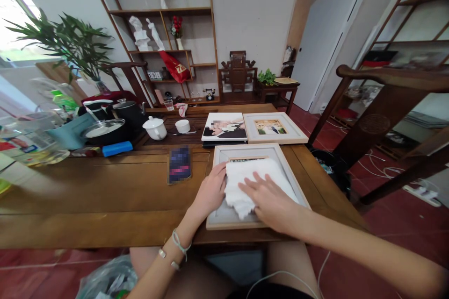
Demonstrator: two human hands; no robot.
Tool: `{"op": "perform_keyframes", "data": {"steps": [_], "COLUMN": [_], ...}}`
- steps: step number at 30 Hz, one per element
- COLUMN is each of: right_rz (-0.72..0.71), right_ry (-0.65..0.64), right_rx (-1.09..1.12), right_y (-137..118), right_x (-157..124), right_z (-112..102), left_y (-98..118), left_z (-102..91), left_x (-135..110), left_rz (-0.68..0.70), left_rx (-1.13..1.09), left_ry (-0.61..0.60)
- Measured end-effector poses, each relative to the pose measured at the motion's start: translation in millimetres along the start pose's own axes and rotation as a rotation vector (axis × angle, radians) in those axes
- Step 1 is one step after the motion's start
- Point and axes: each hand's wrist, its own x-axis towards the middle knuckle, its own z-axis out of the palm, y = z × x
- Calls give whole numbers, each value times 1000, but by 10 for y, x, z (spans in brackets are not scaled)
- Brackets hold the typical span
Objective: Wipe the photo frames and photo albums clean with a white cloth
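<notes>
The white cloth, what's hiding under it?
Under the white cloth is a picture frame, with its pale rim showing around it. A thin strip of the picture inside peeks out past the cloth's top edge. The rest is covered, so I can't tell what it shows.

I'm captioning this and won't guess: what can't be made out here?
Head view:
Near picture frame: image mostly covered by the white cloth and right hand.
Left hand: its own back hides any grip.
Phone: screen pixelated.
Plastic bag: bottom edge cuts it off.

Rough matt cloth [245, 170], wooden frame [290, 174]
</notes>
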Motion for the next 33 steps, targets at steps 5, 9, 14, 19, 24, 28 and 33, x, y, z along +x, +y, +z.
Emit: {"op": "perform_keyframes", "data": {"steps": [5,9,14,19,24,28,33], "right_rz": [-140,-165,37,247,139,-90,-206], "right_ry": [-92,-146,-93,-10,42,170,373], "right_rx": [78,44,-20,-176,-204,-338,-484], "right_y": [-268,-410,-318,-31,-324,-741,-835], "right_x": [-453,-554,-356,52,165,3,-179], "right_z": [-182,-150,-85,-144,-45,145,290], "left_y": [-30,-43,-34,-37,-18,-55,-102], "left_z": [18,32,33,47,12,1,29], "left_x": [-2,2,-3,-11,-2,5,-18], "left_rz": [5,4,-9,-12,-25,-63,-20], "left_rx": [4,18,5,-7,-49,-98,-142], "left_ry": [-1,18,14,30,1,-34,3]}}
